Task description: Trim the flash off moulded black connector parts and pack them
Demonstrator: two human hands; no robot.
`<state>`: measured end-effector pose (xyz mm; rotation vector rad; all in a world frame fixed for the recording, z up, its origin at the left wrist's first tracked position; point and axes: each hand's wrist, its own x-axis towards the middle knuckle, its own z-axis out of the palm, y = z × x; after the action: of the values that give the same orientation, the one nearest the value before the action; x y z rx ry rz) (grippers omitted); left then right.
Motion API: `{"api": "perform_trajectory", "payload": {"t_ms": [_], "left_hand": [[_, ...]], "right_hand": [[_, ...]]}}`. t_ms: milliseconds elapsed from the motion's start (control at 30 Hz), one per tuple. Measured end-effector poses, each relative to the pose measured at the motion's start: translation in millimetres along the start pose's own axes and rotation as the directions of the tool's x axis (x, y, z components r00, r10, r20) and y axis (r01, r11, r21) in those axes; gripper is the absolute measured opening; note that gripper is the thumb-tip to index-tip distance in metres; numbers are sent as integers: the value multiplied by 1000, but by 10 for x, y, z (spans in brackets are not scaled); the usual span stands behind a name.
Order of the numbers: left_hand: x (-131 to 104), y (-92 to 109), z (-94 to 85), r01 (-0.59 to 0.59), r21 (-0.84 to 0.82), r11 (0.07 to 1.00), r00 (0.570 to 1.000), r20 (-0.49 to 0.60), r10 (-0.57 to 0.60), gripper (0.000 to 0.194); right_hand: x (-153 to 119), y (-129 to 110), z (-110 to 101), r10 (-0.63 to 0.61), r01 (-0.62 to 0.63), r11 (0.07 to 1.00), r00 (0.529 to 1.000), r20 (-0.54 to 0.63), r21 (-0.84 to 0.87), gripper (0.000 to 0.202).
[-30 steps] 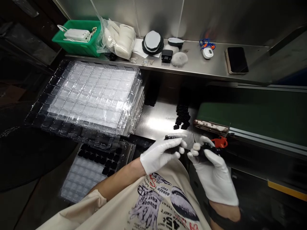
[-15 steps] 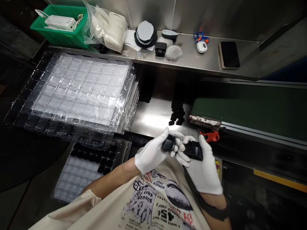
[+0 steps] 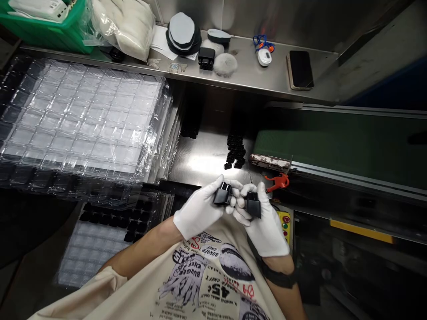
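Note:
Both my hands wear white gloves and meet in front of my chest. My left hand (image 3: 203,204) is closed on a small black plastic housing (image 3: 222,194), gripped between thumb and fingers. In my right hand (image 3: 262,222) is a second black plastic housing (image 3: 253,205) of similar look. The fingertips of both hands nearly touch between the two pieces. Beyond them, several small black parts (image 3: 235,151) lie in rows on the steel worktop (image 3: 200,160). Another group of black parts (image 3: 189,131) lies further left, partly in shadow.
Stacked clear trays (image 3: 83,115) fill the left; below them a tray (image 3: 96,249) holds several black pieces. A green conveyor belt (image 3: 333,138) runs on the right, near an orange clip (image 3: 278,181) and a yellow button box (image 3: 286,226). A phone (image 3: 300,70) lies on the shelf.
The view has shifted, so the surroundings sit further left and slightly higher. Both housings have been turned in my hands and show different faces. Both stay held.

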<state>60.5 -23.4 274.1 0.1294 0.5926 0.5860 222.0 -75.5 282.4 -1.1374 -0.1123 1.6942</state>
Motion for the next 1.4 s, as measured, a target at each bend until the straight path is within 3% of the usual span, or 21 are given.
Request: {"api": "perform_trajectory", "payload": {"t_ms": [167,367,667,833,900,1000,1067,1100,1167,1233,1300,1400], "left_hand": [[-18,-25,-33,-59,91,994,998,21,57,45],[-113,-38,30,-200,296,934,980,54,192,38],[-96,-30,51,-184,178,967,981,95,169,37],[-165,34,84,-211,322,923,978,72,198,42],[-182,72,14,-208,401,892,978,79,192,47],[-56,111,-378,-166,631,758,980,23,197,53],[183,101,-836,-78,804,589,954,-111,278,51],[345,83,-1095,-9,849,529,916,-205,345,48],[717,32,-1602,137,857,497,831,-373,413,37],[1088,-26,-2024,179,854,489,791,-420,445,27],[1404,-79,-2336,201,858,473,756,-443,482,25],[1733,-142,-2655,243,863,443,707,-470,528,25]], "right_hand": [[-4,34,-17,-23,23,1000,999,28,4,59],[-17,-7,-37,-48,48,999,999,24,-12,59],[-12,-22,-59,-49,47,997,998,29,56,59],[-51,49,-150,-82,81,996,996,41,24,56],[-39,86,-255,-122,126,991,989,88,-40,53],[164,227,-548,-209,240,925,969,132,-295,46],[468,406,-801,-256,251,784,964,72,-567,48],[662,515,-924,-270,207,692,963,18,-692,49],[1089,746,-1127,-270,48,578,953,-135,-815,45],[1505,954,-1249,-281,-23,516,940,-195,-857,40],[1862,1110,-1292,-295,-51,448,934,-201,-893,37],[2235,1244,-1286,-324,-80,310,928,-184,-947,35]]}}
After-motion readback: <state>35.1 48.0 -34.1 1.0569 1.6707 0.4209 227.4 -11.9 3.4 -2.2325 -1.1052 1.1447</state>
